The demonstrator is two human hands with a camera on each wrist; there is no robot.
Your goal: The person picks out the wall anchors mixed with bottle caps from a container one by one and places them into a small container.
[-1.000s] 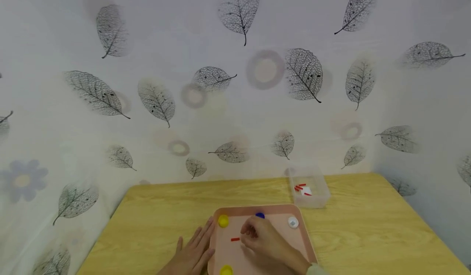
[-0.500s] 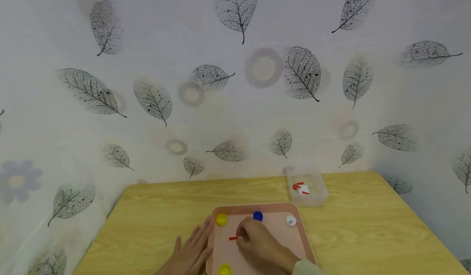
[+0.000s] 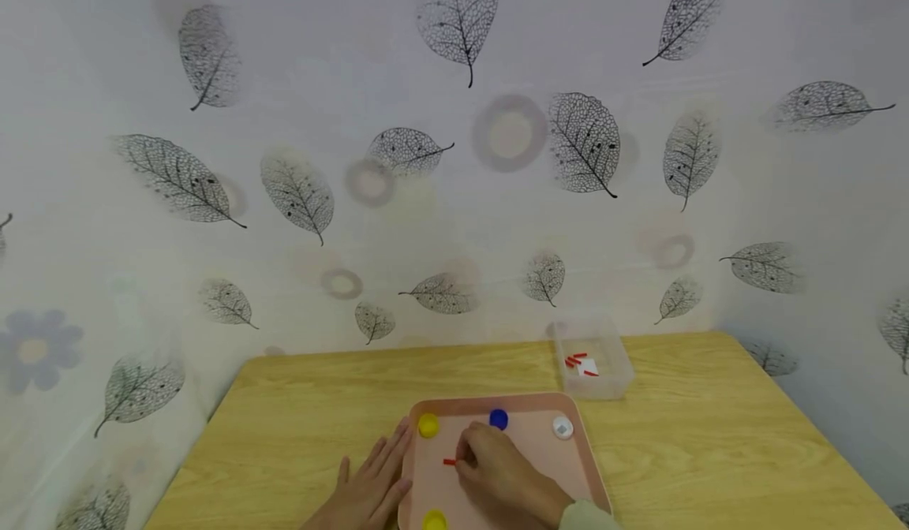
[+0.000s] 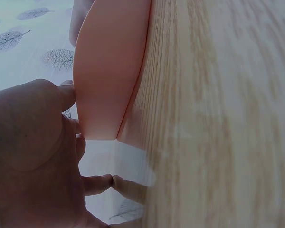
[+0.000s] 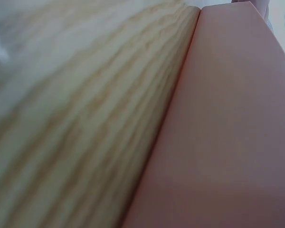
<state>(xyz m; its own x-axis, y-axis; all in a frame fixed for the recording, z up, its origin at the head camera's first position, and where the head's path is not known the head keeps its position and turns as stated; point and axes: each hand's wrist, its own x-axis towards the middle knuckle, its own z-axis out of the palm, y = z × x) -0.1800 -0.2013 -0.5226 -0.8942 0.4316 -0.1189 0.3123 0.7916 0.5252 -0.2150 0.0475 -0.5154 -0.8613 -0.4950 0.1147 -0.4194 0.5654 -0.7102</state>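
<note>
My right hand [image 3: 500, 467] is over the pink tray [image 3: 529, 404] in the head view, its thumb and index finger together at the right end of a short red stick [image 3: 450, 461]. The fingers hide that end of the stick. With fingers spread and fairly straight, my left hand [image 3: 371, 483] rests along the tray's left rim. In the left wrist view, the left hand [image 4: 35, 152] touches the tray's outer wall [image 4: 109, 71]. Only the tray wall [image 5: 218, 118] and tabletop fill most of the right wrist view.
Two yellow round pieces [image 3: 428, 425], a blue one [image 3: 499, 419] and a white one [image 3: 562, 427] lie around the tray. Behind it, a clear plastic box [image 3: 611, 384] holds several red sticks [image 3: 574, 360] and a white piece. A leaf-patterned covering [image 3: 447, 222] backs the wooden table [image 3: 319, 388].
My right hand has shifted slightly left, its fingertips coming over the red stick's right end. The left hand stays at the tray's rim.
</note>
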